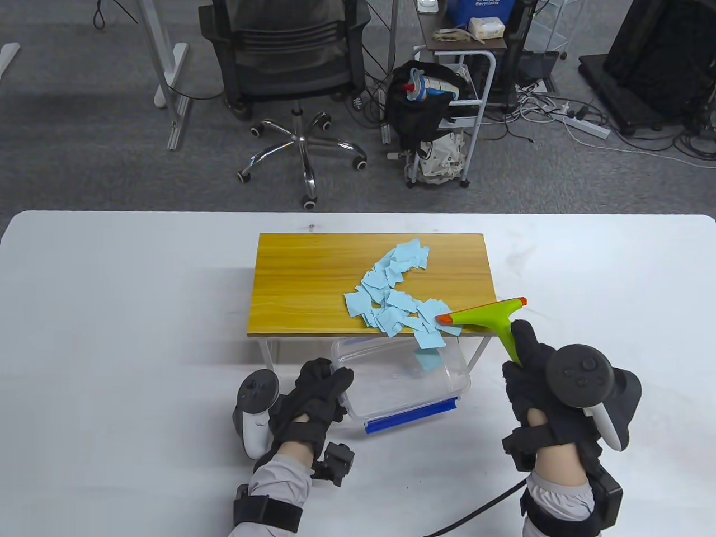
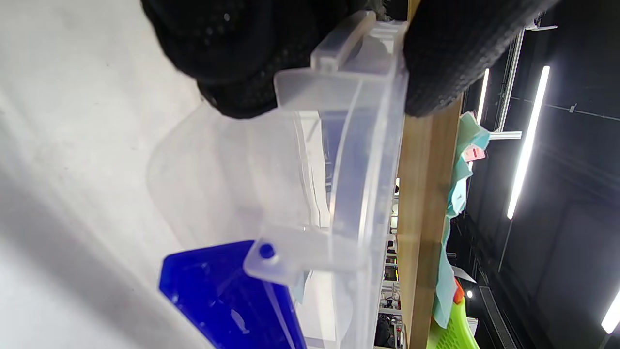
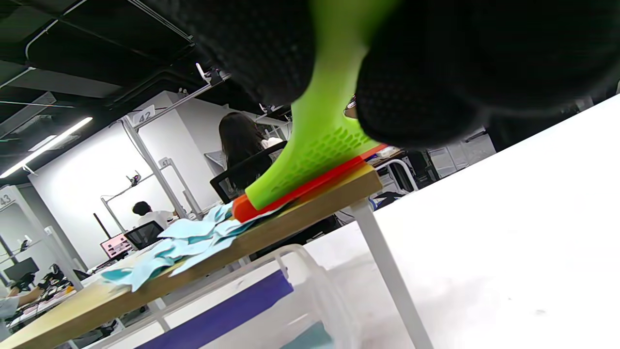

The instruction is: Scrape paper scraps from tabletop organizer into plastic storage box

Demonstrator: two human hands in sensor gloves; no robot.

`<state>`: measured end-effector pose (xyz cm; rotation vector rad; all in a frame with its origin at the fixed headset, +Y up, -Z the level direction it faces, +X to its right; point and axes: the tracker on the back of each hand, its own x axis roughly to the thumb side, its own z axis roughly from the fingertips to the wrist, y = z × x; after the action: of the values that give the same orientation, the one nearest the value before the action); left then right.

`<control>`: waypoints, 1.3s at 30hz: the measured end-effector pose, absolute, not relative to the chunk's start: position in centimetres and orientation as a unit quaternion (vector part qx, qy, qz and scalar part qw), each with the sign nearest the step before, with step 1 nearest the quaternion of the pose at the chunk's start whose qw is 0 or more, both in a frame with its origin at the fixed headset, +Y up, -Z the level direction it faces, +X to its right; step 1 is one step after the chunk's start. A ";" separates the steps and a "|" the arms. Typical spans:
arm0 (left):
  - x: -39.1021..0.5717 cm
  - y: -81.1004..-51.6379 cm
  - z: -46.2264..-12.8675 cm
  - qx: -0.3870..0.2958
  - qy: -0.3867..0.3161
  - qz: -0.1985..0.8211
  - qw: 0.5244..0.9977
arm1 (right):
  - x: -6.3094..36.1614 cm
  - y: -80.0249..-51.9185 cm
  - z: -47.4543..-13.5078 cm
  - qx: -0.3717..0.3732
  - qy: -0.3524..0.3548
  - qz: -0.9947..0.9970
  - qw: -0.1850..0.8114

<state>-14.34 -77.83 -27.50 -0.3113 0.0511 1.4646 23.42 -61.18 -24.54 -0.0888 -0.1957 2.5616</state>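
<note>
scraps: a loose pile of thin blue paper scraps [image 1: 394, 291] lies on the wooden tabletop organizer [image 1: 313, 285], mostly on its right half. a few hang over the near edge, and at least one is already down inside the box.
organizer: a small wooden shelf on thin white legs, standing on the white desk [image 1: 112, 313].
box: the clear plastic storage box [image 1: 447, 380] with a blue clip sits on the desk, tucked just under the near edge of the organizer, below the pile.
left hand: the left hand [image 1: 313, 403] grips the left end of the box, with fingers curled over its rim. the left wrist view shows a thumb on one side of the rim and fingers on the other.
right hand: the right hand [image 1: 531, 369] is wrapped tight around the green handle of the scraper [image 1: 484, 316].
scraper: its orange edge rests on the organizer top at the near right corner, touching the closest scraps.
how the scraps will handle: they look very light and floppy, so a fast push may make them fly or slide past the box. a slow, flat pull toward the near edge should work best.
how the box will handle: it looks light and smooth, so it may slip if bumped. holding the rim seems a good spot.
where to hold the scraper: by the handle, with the edge kept flat on the wood.
</note>
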 end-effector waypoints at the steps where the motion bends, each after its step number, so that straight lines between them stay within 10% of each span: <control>1: -14.4 -77.8 -27.5 -0.141 0.023 0.666 0.732 | 23.4 -61.1 -24.5 -0.031 -0.072 0.957 0.280; 13: -14.7 -77.8 -27.4 -0.132 0.032 0.669 0.731 | 22.5 -58.9 -22.2 0.022 -0.120 0.949 0.290; 25: -15.1 -77.8 -27.4 -0.131 0.036 0.672 0.728 | 16.7 -64.4 -26.1 0.101 -0.088 0.940 0.313; 39: -15.6 -77.6 -27.4 -0.129 0.035 0.679 0.722 | 17.9 -61.6 -24.1 0.096 -0.030 0.948 0.302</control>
<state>-15.57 -77.60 -27.37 -0.2853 0.0769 1.4999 17.93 -61.56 -24.10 0.2559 -0.0808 2.5138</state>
